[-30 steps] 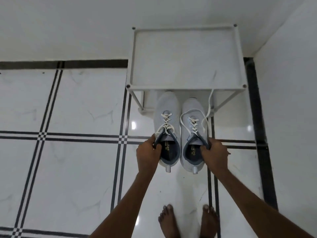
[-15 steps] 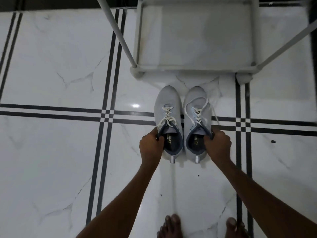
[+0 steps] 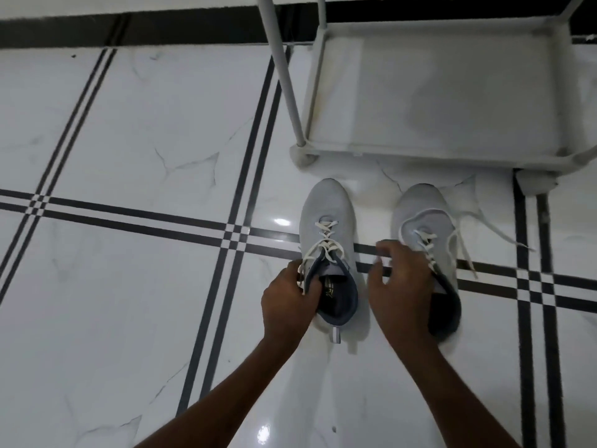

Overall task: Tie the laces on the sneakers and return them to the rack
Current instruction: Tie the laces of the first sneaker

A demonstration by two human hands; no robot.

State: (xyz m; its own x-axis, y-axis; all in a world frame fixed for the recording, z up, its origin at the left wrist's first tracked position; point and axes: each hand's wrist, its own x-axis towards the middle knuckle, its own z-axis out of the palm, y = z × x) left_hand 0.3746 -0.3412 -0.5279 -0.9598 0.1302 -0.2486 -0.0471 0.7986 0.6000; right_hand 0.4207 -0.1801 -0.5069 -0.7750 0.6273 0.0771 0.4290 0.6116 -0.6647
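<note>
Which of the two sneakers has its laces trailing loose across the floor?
The right sneaker, nearer the rack: its lace straggles over the tiles. The left sneaker, gripped by the left hand, keeps its laces on the shoe.

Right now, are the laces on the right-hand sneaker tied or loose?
Loose. The white laces of the light grey right sneaker trail unknotted across the white tiled floor.

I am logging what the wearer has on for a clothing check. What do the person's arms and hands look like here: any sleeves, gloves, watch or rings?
Both forearms are bare as far as the frame shows, with no sleeve edge in view. The left hand and the right hand wear no gloves. No watch, bracelet or ring shows on either wrist or on the visible fingers, though motion blur softens the right fingertips.
</note>
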